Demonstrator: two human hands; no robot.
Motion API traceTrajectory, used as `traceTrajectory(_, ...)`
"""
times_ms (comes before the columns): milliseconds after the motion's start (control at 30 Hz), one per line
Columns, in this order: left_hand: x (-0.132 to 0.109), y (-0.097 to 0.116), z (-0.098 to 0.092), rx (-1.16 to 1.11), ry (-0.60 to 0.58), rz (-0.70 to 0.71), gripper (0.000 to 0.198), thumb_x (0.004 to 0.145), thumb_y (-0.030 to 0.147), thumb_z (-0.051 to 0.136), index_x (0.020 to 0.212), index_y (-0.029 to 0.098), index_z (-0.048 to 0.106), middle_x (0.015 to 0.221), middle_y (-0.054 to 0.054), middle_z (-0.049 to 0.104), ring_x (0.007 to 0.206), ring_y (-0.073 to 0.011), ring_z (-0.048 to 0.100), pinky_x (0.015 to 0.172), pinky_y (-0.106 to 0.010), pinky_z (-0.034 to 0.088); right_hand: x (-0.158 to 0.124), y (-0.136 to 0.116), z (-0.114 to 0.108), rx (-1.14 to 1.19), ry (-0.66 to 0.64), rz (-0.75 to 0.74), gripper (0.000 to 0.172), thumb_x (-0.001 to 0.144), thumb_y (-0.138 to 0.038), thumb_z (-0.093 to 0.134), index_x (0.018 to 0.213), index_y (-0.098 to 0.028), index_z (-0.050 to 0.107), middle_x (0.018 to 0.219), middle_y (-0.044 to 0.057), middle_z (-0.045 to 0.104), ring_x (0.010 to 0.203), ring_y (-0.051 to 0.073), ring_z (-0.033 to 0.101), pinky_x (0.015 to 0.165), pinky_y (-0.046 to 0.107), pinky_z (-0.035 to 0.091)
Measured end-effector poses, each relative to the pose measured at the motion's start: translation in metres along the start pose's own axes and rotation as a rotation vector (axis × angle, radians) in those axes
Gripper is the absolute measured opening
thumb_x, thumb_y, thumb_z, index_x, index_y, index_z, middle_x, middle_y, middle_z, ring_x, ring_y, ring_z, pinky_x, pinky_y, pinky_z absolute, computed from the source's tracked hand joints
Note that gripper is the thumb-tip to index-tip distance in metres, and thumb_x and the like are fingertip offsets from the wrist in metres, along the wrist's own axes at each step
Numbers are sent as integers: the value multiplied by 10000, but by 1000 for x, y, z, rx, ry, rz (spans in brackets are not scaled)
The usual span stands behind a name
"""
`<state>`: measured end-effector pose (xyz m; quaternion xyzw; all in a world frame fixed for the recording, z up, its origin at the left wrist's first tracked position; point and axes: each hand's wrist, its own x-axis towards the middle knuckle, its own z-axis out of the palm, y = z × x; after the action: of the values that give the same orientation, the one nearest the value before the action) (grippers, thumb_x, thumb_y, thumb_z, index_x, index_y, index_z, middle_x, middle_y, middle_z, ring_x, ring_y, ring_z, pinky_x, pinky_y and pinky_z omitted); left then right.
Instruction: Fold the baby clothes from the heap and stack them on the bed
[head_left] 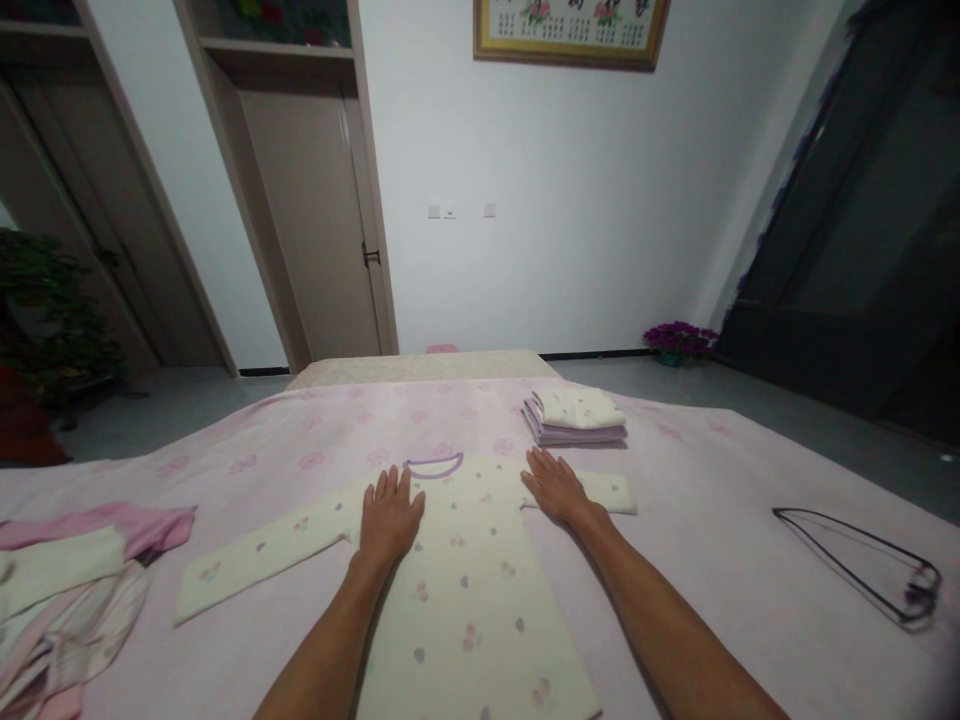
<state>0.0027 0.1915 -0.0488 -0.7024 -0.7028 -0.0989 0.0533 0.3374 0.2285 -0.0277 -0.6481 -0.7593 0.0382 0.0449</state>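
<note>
Both hands palm-down on the cream long-sleeved top (469,580), which is spread flat on the pink cloth (697,480), dead ahead of the wearer. Neck end points away from the wearer; body runs toward the wearer and out of the bottom of frame.

Left hand (391,515): flat on the shoulder area, just beside the purple collar (435,470). Fingers forward and nearly straight, close together; thumb out to the right, toward the collar. Left forearm (319,640) comes up from the bottom edge, leaning right.

Right hand (556,486): on the opposite shoulder, at the root of the right sleeve (613,492). Fingers angled forward-left, slightly fanned, back of hand up. Right forearm (675,620) runs in from lower right, slanting in more than the left one does.

Grip: open on both, no fabric pinched, nothing held. Hands well apart, collar between them.

Left sleeve (262,548) lies stretched out to the side, angled back toward the wearer. Folded stack (576,420) sits just past the right hand, cream on purple. Black hanger (862,565) far right, loose clothes pile (82,600) far left.
</note>
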Motion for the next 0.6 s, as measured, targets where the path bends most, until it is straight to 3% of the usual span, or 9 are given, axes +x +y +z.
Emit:
traceTrajectory(233, 0, 0, -2, 3, -13, -1, 634, 1001, 450, 312, 1542, 123, 356, 1608, -178, 317, 1492, -325, 270, 1188, -509, 202, -29, 87, -1, -59, 37, 179, 657, 1015, -494, 226, 1589, -175, 252, 1660, 67, 188, 1534, 224, 123, 1222, 444, 84)
traceTrajectory(367, 1, -1, 3, 10, -4, 0, 631, 1006, 457, 304, 1544, 132, 354, 1607, -172, 323, 1490, -324, 272, 1187, -511, 197, -43, 128, 3, -74, 118, 372, 650, 1010, -464, 235, 1573, -146, 296, 1643, 94, 247, 1521, 250, 176, 1216, 459, 97)
traceTrajectory(467, 1, -1, 5, 27, -4, -3, 624, 1010, 452, 304, 1539, 128, 365, 1607, -173, 323, 1484, -326, 283, 1180, -512, 211, -55, 143, 5, -41, 201, 505, 710, 994, -528, 261, 1544, -86, 339, 1611, 143, 316, 1495, 285, 243, 1208, 464, 140)
traceTrajectory(600, 0, -1, 4, 49, 1, 8, 614, 1011, 444, 308, 1533, 127, 376, 1607, -173, 323, 1477, -325, 296, 1171, -509, 227, -69, 145, 5, 24, 240, 507, 683, 949, -594, 370, 1461, -158, 489, 1589, 126, 365, 1483, 313, 263, 1202, 498, 151)
